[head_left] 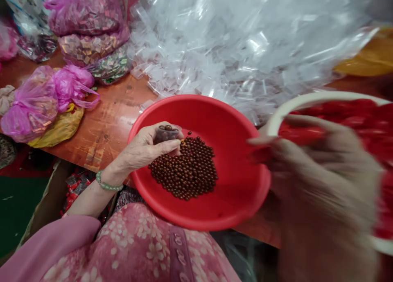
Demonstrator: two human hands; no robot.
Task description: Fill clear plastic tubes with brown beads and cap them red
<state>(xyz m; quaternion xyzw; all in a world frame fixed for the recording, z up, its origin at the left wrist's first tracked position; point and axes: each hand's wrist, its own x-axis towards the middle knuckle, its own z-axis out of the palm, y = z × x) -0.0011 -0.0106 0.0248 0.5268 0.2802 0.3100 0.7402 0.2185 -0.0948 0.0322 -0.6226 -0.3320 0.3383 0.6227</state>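
Observation:
My left hand [144, 149] is closed around a small clear plastic cup [166, 134] holding several brown beads, and it hangs just above a red plastic basin [229, 122]. Many round brown beads [184, 169] lie in a loose mound on the basin's floor. My right hand [322, 183], blurred by motion, grips a round white-rimmed red object [334, 114] at the right edge of the basin. Much of that object is hidden by my hand and the frame edge.
A scratched wooden table [113, 126] holds pink plastic bags [82, 12] of small packets at the far left. A large heap of small clear plastic bags [239, 40] rises behind the basin. A cardboard box [76, 183] with red packets sits below the table edge.

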